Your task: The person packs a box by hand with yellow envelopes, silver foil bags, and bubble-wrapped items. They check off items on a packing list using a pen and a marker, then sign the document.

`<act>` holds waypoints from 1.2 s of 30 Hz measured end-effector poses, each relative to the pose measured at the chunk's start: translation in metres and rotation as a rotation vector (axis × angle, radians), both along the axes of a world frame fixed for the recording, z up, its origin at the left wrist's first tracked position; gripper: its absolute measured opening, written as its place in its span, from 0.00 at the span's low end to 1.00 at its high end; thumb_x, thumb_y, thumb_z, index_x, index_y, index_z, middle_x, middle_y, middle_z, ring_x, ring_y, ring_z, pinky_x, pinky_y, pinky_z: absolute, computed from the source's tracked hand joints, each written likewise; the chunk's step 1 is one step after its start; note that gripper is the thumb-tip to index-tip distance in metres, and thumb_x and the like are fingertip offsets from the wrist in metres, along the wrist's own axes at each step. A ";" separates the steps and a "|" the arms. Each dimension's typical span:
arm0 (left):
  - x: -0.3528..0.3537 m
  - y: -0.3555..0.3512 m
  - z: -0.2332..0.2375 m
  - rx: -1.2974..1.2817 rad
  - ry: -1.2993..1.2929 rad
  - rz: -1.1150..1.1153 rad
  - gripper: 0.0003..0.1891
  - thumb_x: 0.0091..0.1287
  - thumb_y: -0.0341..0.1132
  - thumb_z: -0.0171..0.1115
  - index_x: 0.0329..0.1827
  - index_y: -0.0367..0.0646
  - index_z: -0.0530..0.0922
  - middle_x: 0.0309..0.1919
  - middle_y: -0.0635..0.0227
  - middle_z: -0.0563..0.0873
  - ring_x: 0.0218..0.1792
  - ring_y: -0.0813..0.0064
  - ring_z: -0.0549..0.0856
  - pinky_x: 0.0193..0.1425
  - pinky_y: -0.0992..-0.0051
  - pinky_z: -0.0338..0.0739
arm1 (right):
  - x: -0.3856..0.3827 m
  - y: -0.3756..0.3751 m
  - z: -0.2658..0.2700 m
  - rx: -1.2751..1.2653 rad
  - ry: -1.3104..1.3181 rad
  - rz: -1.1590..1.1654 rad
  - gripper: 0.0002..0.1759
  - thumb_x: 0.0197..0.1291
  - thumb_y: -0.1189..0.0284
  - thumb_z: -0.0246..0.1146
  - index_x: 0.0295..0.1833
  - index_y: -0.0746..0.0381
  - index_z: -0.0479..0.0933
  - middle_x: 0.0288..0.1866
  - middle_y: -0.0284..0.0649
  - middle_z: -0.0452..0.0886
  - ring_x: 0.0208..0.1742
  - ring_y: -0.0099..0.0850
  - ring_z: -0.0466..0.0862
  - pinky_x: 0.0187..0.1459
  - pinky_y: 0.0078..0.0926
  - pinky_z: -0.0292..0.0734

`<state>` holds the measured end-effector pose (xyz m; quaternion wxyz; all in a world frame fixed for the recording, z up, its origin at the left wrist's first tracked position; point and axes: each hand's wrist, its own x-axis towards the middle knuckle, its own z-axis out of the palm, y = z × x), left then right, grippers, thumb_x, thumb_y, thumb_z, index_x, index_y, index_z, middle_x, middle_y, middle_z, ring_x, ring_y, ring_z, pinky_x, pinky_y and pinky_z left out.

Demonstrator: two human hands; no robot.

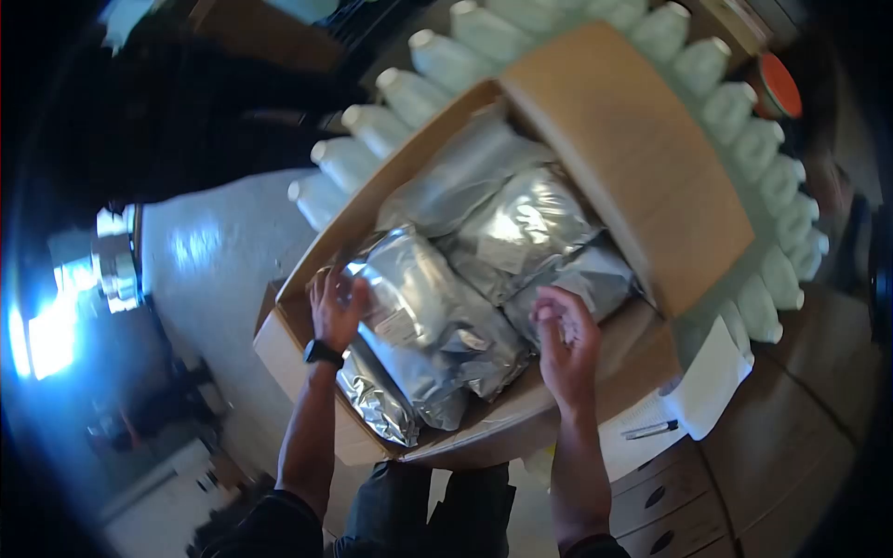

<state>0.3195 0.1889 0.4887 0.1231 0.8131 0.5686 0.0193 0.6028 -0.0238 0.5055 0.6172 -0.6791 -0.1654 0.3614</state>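
Note:
An open cardboard box [642,158] stands in front of me, filled with several silver foil bags. My left hand [335,307], with a black watch on its wrist, grips the left edge of the nearest foil bag [428,307], which carries a small label. My right hand [566,349] hovers above the box's near right side with its fingers bent and apart, holding nothing. More foil bags [526,228] lie deeper in the box.
Several white plastic jugs [758,149] ring the far and right sides of the box. White paper with a pen [651,430] lies at the right on a wooden drawer unit [670,502]. An orange-lidded container [779,84] sits at the top right.

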 end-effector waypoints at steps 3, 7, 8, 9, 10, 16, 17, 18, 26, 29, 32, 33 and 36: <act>0.002 -0.019 -0.003 -0.062 -0.244 0.043 0.29 0.66 0.51 0.63 0.61 0.39 0.73 0.52 0.48 0.80 0.53 0.48 0.78 0.57 0.56 0.73 | -0.032 0.046 -0.006 -0.066 -0.050 0.279 0.13 0.69 0.74 0.58 0.55 0.65 0.77 0.43 0.41 0.82 0.44 0.26 0.82 0.48 0.24 0.75; -0.012 -0.109 -0.011 -0.363 -0.286 0.093 0.31 0.61 0.49 0.69 0.64 0.44 0.73 0.47 0.50 0.81 0.40 0.52 0.85 0.41 0.60 0.81 | -0.046 0.082 -0.004 -0.134 -0.169 0.347 0.14 0.70 0.71 0.59 0.57 0.66 0.76 0.43 0.38 0.81 0.45 0.25 0.80 0.50 0.22 0.74; -0.004 -0.113 0.007 -0.327 -0.446 0.147 0.30 0.62 0.48 0.67 0.65 0.47 0.73 0.49 0.53 0.81 0.42 0.54 0.84 0.44 0.60 0.80 | -0.049 0.091 -0.001 -0.218 -0.191 0.338 0.17 0.69 0.70 0.59 0.60 0.64 0.76 0.47 0.42 0.84 0.47 0.31 0.83 0.50 0.29 0.77; -0.008 -0.108 0.012 -0.332 -0.470 0.175 0.30 0.62 0.48 0.67 0.65 0.47 0.73 0.49 0.53 0.81 0.42 0.54 0.84 0.44 0.60 0.80 | -0.047 0.101 -0.002 -0.230 -0.212 0.366 0.17 0.69 0.70 0.59 0.60 0.64 0.76 0.47 0.42 0.84 0.47 0.31 0.83 0.50 0.29 0.77; -0.009 -0.107 0.014 -0.365 -0.429 0.119 0.29 0.62 0.48 0.67 0.66 0.47 0.73 0.50 0.54 0.80 0.46 0.55 0.83 0.48 0.60 0.78 | -0.044 0.104 -0.007 -0.225 -0.178 0.250 0.22 0.68 0.67 0.61 0.64 0.64 0.72 0.51 0.44 0.82 0.50 0.33 0.82 0.53 0.32 0.76; -0.041 0.003 0.005 0.028 -0.197 -0.067 0.37 0.56 0.51 0.71 0.68 0.48 0.71 0.62 0.53 0.72 0.61 0.48 0.74 0.65 0.50 0.65 | -0.045 0.191 -0.083 -0.256 0.669 -0.034 0.49 0.54 0.54 0.74 0.73 0.63 0.56 0.68 0.51 0.68 0.68 0.44 0.69 0.66 0.49 0.66; -0.047 0.014 -0.007 0.023 -0.211 -0.071 0.37 0.56 0.51 0.71 0.68 0.48 0.71 0.62 0.53 0.72 0.61 0.48 0.74 0.65 0.50 0.65 | -0.048 0.209 -0.101 -0.257 0.662 -0.050 0.51 0.52 0.53 0.76 0.72 0.63 0.56 0.67 0.50 0.68 0.68 0.44 0.69 0.66 0.50 0.66; -0.053 0.023 -0.023 -0.091 -0.093 -0.090 0.42 0.53 0.53 0.72 0.71 0.49 0.67 0.62 0.52 0.72 0.63 0.46 0.73 0.68 0.47 0.63 | -0.054 0.226 -0.117 -0.255 0.657 -0.072 0.52 0.50 0.53 0.77 0.72 0.63 0.55 0.66 0.50 0.69 0.68 0.44 0.68 0.66 0.51 0.65; -0.053 0.080 -0.017 -0.667 -0.031 -0.129 0.57 0.41 0.57 0.79 0.74 0.41 0.61 0.63 0.45 0.76 0.67 0.48 0.74 0.71 0.60 0.67 | -0.075 0.208 -0.055 0.231 0.867 -0.254 0.32 0.60 0.56 0.67 0.66 0.59 0.68 0.58 0.40 0.78 0.56 0.36 0.79 0.57 0.41 0.78; -0.064 0.083 0.022 -0.602 -0.288 -0.208 0.54 0.41 0.57 0.79 0.71 0.38 0.65 0.57 0.44 0.81 0.60 0.50 0.80 0.64 0.62 0.74 | -0.061 0.114 -0.028 0.353 0.819 -0.140 0.37 0.63 0.45 0.58 0.69 0.59 0.67 0.61 0.42 0.76 0.59 0.40 0.79 0.59 0.43 0.77; -0.039 0.068 0.076 -1.012 -0.859 -0.070 0.54 0.43 0.51 0.81 0.71 0.33 0.63 0.62 0.54 0.77 0.61 0.65 0.78 0.67 0.65 0.70 | -0.070 0.000 -0.014 0.614 0.852 -0.042 0.43 0.56 0.50 0.66 0.71 0.63 0.64 0.61 0.45 0.76 0.59 0.41 0.79 0.58 0.42 0.79; -0.033 0.057 0.084 -0.973 -0.891 -0.123 0.55 0.44 0.49 0.81 0.72 0.32 0.61 0.63 0.56 0.76 0.63 0.66 0.75 0.68 0.65 0.69 | -0.074 -0.031 -0.006 0.572 0.832 -0.105 0.45 0.52 0.51 0.69 0.71 0.64 0.63 0.62 0.46 0.76 0.59 0.41 0.79 0.58 0.42 0.79; 0.017 0.009 0.110 -1.219 -0.984 0.016 0.57 0.44 0.46 0.82 0.74 0.33 0.57 0.65 0.59 0.73 0.65 0.67 0.74 0.70 0.65 0.68 | -0.083 -0.105 0.021 0.456 0.743 -0.319 0.50 0.46 0.55 0.74 0.71 0.67 0.62 0.62 0.48 0.75 0.59 0.42 0.79 0.57 0.42 0.80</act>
